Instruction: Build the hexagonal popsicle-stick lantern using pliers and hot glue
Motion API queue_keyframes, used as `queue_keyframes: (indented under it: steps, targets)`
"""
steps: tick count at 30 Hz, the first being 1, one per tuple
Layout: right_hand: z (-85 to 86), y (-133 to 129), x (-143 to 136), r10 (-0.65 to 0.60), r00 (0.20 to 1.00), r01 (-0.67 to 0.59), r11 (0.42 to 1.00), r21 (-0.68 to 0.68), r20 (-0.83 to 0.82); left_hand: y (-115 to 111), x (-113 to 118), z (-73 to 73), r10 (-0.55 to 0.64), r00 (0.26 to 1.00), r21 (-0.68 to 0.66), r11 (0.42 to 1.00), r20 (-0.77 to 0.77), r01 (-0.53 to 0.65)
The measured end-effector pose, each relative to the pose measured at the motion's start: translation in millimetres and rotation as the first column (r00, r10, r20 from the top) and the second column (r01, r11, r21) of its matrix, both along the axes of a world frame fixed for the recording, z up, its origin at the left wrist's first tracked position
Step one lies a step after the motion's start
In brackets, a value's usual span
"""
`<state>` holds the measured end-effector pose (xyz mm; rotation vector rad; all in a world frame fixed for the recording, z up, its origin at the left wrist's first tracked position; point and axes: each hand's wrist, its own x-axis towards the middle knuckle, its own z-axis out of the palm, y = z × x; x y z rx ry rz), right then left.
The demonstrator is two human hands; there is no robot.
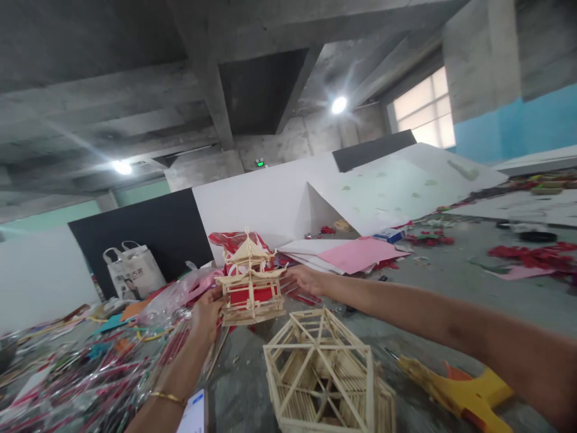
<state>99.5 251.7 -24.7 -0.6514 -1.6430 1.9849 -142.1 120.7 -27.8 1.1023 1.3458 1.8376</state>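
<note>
As the head view looks down, my left hand (208, 313) and right hand (305, 280) each close partway on opposite sides of one stick pagoda (252, 291), just beyond one hexagonal stick frame (319, 367). Clutter (90, 373) crowds my left; bare grey tabletop (437, 282) opens out past my right forearm. I count one yellow glue gun (460, 385) right of the frame, one phone (193, 412) by my left wrist, and one white bag (135, 273) farther off.

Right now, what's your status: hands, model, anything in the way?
Left hand at left side of stick pagoda, right hand at its right roof corner; grip unclear. Larger stick frame close in front, yellow glue gun off right.
</note>
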Motion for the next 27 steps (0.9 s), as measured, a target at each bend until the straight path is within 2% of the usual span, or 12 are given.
queue_keyframes:
  steps: [6, 12, 18, 22, 27]
  targets:
    - [6.8, 7.9, 7.4, -0.036, 0.999, 0.037, 0.996, -0.079, 0.005, 10.7, 7.3, 10.2, 0.045, 0.999, 0.059, 0.997, -0.018, -0.044]
    - [7.7, 9.9, 3.3, -0.043, 0.999, 0.041, 0.989, -0.139, -0.010, 13.6, 1.9, 5.4, -0.006, 1.000, 0.086, 0.996, -0.004, 0.006]
    - [10.7, 7.8, -0.4, -0.067, 0.996, 0.054, 0.981, -0.188, -0.065, 9.8, -7.0, 5.0, -0.006, 0.997, 0.080, 0.997, -0.078, 0.012]
    - [22.5, 1.5, 0.5, -0.086, 0.990, 0.065, 0.982, -0.180, -0.113, 3.0, -7.3, 16.8, 0.041, 0.994, 0.107, 0.994, -0.104, -0.030]
    - [45.1, -15.0, 5.4, -0.088, 0.975, 0.082, 0.996, -0.037, -0.206, -21.7, 6.3, 38.6, 0.131, 0.980, 0.131, 0.985, -0.147, -0.112]
